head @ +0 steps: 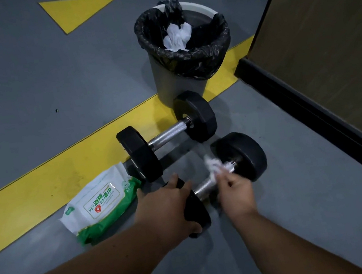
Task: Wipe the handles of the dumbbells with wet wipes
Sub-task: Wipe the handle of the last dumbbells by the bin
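The near dumbbell (226, 174) lies on the grey floor (25, 90) by the yellow stripe (62, 172), its shiny handle (208, 183) rubbed by a white wipe (213, 165) pinched in the right hand (235, 189), while the left hand (170, 207) curls round its near weight, beside the wipes pack (100, 204)

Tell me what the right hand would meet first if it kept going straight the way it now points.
Probably the far weight head of the near dumbbell: the right hand points along the handle with the wipe, though depth is uncertain.
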### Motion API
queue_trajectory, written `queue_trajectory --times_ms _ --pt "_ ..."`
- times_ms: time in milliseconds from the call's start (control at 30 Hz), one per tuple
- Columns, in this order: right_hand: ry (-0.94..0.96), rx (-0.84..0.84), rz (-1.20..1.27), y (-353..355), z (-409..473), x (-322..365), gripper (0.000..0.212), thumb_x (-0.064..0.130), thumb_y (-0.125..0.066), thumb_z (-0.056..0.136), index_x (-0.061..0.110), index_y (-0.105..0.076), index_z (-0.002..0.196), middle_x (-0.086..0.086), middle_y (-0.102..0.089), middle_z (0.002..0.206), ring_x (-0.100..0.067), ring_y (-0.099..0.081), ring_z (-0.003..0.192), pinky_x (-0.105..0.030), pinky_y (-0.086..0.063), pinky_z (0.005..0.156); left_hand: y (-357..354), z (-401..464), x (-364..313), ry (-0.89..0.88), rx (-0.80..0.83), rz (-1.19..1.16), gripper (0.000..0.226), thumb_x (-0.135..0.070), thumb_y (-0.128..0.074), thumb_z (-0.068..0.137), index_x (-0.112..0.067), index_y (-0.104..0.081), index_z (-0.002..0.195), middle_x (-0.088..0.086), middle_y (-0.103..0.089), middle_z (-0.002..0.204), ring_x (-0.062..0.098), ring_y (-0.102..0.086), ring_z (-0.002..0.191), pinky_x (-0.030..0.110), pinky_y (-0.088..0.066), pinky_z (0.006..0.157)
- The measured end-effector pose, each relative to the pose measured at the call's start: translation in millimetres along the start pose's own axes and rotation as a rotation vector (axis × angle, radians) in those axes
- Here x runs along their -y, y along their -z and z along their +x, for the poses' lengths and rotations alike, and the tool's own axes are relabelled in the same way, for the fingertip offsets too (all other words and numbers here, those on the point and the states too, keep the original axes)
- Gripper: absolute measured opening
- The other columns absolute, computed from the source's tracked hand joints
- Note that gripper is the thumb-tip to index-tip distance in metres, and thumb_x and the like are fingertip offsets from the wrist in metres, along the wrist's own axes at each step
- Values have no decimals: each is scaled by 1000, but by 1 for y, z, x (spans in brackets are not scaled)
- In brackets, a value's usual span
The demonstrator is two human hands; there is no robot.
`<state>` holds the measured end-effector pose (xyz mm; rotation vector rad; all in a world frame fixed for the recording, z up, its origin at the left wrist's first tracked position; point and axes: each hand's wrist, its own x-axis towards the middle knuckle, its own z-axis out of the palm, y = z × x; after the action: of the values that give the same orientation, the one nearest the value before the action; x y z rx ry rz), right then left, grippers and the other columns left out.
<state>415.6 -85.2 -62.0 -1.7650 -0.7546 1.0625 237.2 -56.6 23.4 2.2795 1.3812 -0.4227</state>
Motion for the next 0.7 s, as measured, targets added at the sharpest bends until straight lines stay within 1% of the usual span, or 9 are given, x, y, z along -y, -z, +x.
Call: queue_trajectory --times_ms 67,133,233,333,400,467,533,600,700 --pt "18 247 -101 -11 -20 -3 21 26 -65 98 35 -74 115 27 -72 103 8 -64 108 -14 -48 98 0 1 -1 -5 -4 36 102 -69 -70 73 -42 -16 156 -3 -11 168 25 -45 139 64 -22 115" --pt "74 367 -194 -5 -19 -3 24 25 -64 99 41 -74 113 28 -70 111 10 -62 110 -14 -47 99 -1 1 -3 -7 0 59 104 -70 -68 74 -42 -13 157 -2 -7 169 24 -44 140 65 -19 116" --pt "114 130 -281 17 8 2 19 38 -62 98 49 -73 110 25 -72 107 6 -67 100 -25 -54 95 -2 0 -3 -11 -6 54 99 -71 -69 73 -42 -19 153 -3 -8 169 24 -47 138 65 -16 115" --pt "-6 -131 -105 22 11 4 21 38 -63 98 53 -70 111 17 -69 86 -12 -67 84 -43 -57 94 -4 -2 -3 -18 -13 66 99 -72 -69 72 -41 -20 153 -1 -9 169 25 -49 136 64 -14 115" --pt "-15 -58 -40 11 1 -4 24 34 -63 98 57 -71 105 21 -68 83 -3 -66 86 -39 -57 93 -4 -3 -4 -23 -19 68 101 -72 -70 71 -41 -20 153 -2 -9 169 25 -50 135 65 -14 116" --pt "1 180 -70 1 -19 -9 27 26 -63 100 50 -72 109 27 -71 102 9 -65 102 -28 -52 100 -5 -2 -3 -26 -23 77 102 -72 -70 71 -42 -20 154 -2 -9 169 25 -49 136 66 -13 116" --pt "36 335 -161 2 -26 -14 32 18 -62 100 43 -72 117 22 -70 119 9 -62 112 -27 -48 106 -5 -1 -4 -29 -19 88 104 -73 -68 71 -42 -16 156 -3 -9 169 23 -47 138 66 -13 116" --pt "89 302 -226 12 -16 -5 33 21 -64 99 51 -72 112 21 -72 113 12 -65 100 -22 -51 99 -5 -1 -4 -30 -27 93 103 -74 -68 70 -44 -18 155 -4 -10 169 22 -48 137 65 -13 116" --pt "46 -16 -150 21 -1 9 27 27 -64 98 51 -72 106 17 -76 100 6 -68 88 -26 -56 90 -3 -3 -5 -30 -26 91 99 -73 -69 71 -44 -21 153 -4 -12 168 22 -51 134 65 -11 116"
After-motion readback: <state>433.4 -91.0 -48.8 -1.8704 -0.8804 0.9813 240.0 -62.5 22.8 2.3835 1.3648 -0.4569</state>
